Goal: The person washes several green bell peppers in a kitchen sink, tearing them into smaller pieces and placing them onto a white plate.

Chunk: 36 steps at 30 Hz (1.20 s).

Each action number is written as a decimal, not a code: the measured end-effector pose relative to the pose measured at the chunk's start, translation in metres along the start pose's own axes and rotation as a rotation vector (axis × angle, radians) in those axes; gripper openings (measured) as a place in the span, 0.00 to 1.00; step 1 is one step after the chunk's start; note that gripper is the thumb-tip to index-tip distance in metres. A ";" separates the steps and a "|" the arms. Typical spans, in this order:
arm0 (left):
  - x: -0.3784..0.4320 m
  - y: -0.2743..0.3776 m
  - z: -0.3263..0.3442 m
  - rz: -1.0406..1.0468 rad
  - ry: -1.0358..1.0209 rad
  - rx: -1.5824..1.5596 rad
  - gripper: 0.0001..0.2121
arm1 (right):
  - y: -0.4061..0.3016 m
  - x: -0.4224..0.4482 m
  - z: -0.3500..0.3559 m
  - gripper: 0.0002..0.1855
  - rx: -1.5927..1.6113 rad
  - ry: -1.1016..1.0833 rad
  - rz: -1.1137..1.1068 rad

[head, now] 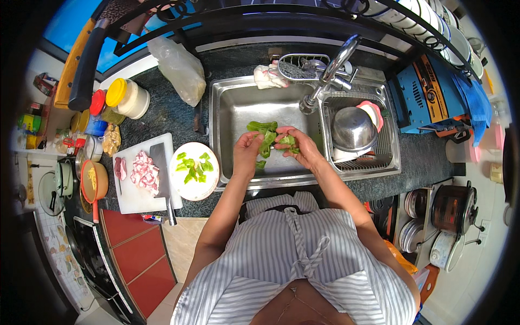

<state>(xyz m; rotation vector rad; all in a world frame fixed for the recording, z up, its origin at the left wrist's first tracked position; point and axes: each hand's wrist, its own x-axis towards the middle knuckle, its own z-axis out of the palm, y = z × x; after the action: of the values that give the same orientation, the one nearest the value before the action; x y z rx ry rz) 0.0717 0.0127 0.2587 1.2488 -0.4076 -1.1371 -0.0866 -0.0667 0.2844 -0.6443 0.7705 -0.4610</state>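
Observation:
Over the large steel sink basin, my left hand (248, 150) holds a green pepper piece (266, 143) between thumb and fingers. Close beside it on the right, my right hand (300, 147) has its curved fingers around another green pepper piece (287, 141). A whole-looking green pepper (262, 126) lies in the basin just beyond my left hand, and a small piece (260, 164) is below the hands. Left of the sink, a white plate (195, 194) carries torn green pepper pieces (194, 167).
A white cutting board (136, 205) bears chopped raw meat (145, 172) and a cleaver (159, 162), its handle over the counter edge. The chrome faucet (335, 61) arches over the sink. A metal bowl (354, 129) sits in the right basin's rack. Lidded jars (132, 99) stand at left.

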 end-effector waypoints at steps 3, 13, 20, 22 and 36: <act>0.000 -0.003 0.001 0.029 -0.029 0.047 0.07 | 0.001 -0.001 0.004 0.13 -0.056 0.001 0.029; -0.001 0.006 -0.006 -0.149 -0.259 0.085 0.10 | 0.011 0.017 0.003 0.09 -0.485 -0.034 -0.087; 0.006 0.003 -0.009 -0.265 -0.398 -0.329 0.12 | 0.019 0.014 0.007 0.09 0.160 -0.176 0.009; 0.008 0.006 -0.007 -0.324 -0.386 -0.367 0.13 | 0.029 0.020 -0.009 0.08 0.403 -0.307 0.027; -0.001 0.023 -0.006 0.058 -0.388 0.501 0.19 | 0.008 0.010 0.006 0.10 -0.402 -0.112 -0.051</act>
<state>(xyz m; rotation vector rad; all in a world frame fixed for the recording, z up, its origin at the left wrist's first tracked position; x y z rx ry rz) 0.0863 0.0144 0.2770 1.4278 -1.0642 -1.2734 -0.0746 -0.0646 0.2780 -1.0572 0.7469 -0.3138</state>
